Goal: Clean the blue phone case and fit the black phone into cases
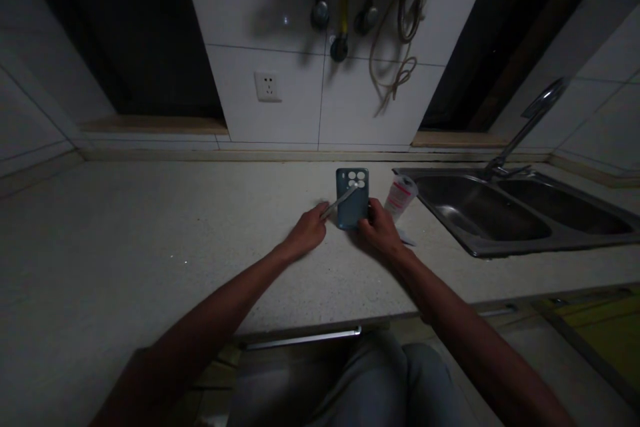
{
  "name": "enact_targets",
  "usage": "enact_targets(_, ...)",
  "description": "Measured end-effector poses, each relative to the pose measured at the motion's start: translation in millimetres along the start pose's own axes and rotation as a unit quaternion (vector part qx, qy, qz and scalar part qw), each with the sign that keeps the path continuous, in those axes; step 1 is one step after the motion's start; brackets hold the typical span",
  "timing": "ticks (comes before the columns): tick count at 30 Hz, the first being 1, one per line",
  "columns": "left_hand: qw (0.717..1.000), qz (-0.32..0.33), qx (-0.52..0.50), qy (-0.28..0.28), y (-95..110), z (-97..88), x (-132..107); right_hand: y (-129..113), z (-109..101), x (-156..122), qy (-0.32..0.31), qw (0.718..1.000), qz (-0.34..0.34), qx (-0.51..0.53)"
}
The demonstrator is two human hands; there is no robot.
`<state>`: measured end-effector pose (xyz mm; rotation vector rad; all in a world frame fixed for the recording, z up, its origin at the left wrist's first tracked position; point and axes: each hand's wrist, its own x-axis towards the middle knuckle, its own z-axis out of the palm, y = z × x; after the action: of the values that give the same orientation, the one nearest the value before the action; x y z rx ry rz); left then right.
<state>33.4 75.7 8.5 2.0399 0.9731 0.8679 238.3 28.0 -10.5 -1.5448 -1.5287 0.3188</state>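
A blue-green phone point(352, 203) is lying back-up on the pale worktop point(150, 233), its camera cluster pointing away from the person, just left of the sink point(480, 213). The left hand point(307, 232) is resting on the worktop beside the phone's left edge, its grip closing around a thin metal tool point(340, 201) whose far end is slanting up across the phone's back towards the lenses. Planting the hand like this is probably giving the tool a steady pivot. The right hand point(381, 228) is pressing against the phone's right edge with its fingers curling around it, a closed grip that seems to be bracing the phone so it is not sliding under the tool. A small pale tube point(400, 195) with red print is lying tilted just beyond the right hand, between phone and sink, seemingly so that it is sitting within easy reach. Both forearms are stretching out across the worktop. On the tiled wall behind, a socket point(268, 87) and several hoses point(395, 13) are hanging well apart from the hands, and a tap point(530, 121) is arching over the sink.
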Motion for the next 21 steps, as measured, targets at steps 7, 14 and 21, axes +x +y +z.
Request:
enact_targets(7,0.995,-0.036,0.093,0.023,-1,5.1,1,3,12,7,0.020,0.950,0.140,0.277)
enact_targets(14,0.952,-0.103,0.283,0.057,-7,-18.8,1,3,5,6,-0.049,0.909,0.227,0.347)
enact_targets(21,0.928,-0.121,0.350,0.038,-16,-21.2,2,8,9,4,-0.031,0.914,0.254,0.316)
